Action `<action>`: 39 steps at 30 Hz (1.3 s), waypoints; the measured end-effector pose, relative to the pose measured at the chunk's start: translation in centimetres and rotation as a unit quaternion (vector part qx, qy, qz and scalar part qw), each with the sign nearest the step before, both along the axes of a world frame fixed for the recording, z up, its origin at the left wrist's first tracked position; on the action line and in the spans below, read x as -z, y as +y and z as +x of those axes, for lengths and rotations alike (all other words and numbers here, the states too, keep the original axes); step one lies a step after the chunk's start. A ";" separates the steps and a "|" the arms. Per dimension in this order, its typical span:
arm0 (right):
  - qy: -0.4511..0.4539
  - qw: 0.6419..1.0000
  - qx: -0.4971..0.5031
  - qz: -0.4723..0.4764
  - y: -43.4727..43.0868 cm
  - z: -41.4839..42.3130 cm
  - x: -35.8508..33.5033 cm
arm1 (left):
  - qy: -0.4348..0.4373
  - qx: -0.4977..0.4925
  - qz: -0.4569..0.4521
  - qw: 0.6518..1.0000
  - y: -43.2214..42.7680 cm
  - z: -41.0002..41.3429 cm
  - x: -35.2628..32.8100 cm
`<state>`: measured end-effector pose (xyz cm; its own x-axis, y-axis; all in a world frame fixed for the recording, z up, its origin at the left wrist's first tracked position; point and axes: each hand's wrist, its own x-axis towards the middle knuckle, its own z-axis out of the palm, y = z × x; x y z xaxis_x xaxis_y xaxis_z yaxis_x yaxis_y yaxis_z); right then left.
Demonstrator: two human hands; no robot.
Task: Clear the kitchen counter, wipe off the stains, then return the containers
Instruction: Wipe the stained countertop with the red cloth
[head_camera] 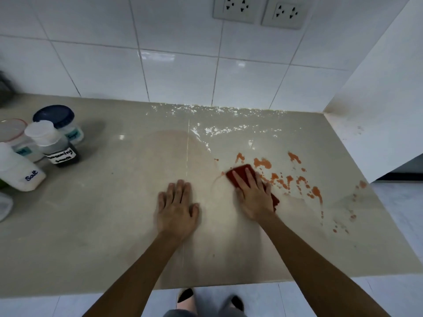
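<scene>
My right hand (253,197) presses flat, fingers spread, on the dark red wiping cloth (242,173) at the left edge of the orange sauce stains (286,179) on the beige stone worktop (103,213). My left hand (177,209) lies open, bracing. I'd sweep rightward with firm, overlapping strokes, keeping clear of the labelled seasoning containers (41,145) grouped far left.

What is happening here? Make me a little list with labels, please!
left hand: flat on the counter
right hand: pressing a red cloth onto the counter
mess: orange stains, mostly right of the cloth
containers: salt bottle, seasoning sauce bottle, blue-lidded jar, grouped at far left
wall: white tiles, two sockets
</scene>
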<state>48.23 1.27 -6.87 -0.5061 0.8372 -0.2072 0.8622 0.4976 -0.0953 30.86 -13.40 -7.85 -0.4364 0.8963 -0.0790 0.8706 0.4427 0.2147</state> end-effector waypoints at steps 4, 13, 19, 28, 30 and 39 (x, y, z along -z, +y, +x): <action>0.019 1.000 0.006 0.001 -0.3 -4.5 -0.1 | 0.006 -0.003 0.010 1.000 0.2 -0.2 -0.2; 0.015 0.995 -0.095 0.010 -1.3 1.4 0.1 | -0.011 -0.012 0.000 1.000 4.8 -2.7 -0.7; 0.020 1.000 -0.001 0.009 3.1 -3.7 0.2 | -0.005 -0.016 -0.008 1.000 5.8 -3.2 0.3; 0.042 0.997 -0.064 0.012 4.9 -9.8 0.0 | 0.019 -0.022 0.004 1.000 5.7 -3.1 0.7; 0.040 0.998 -0.042 0.013 6.1 -9.1 0.0 | 0.023 -0.022 0.008 0.999 5.7 -3.2 0.7; 0.040 0.999 0.003 0.035 2.7 -5.2 0.6 | 0.016 -0.031 0.009 0.999 5.9 -3.0 0.6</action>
<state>42.99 4.01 -7.52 -0.5129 0.8517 -0.1075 0.8566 0.4996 -0.1288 27.85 -7.50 -8.49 -0.4937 0.8682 -0.0490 0.8477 0.4931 0.1957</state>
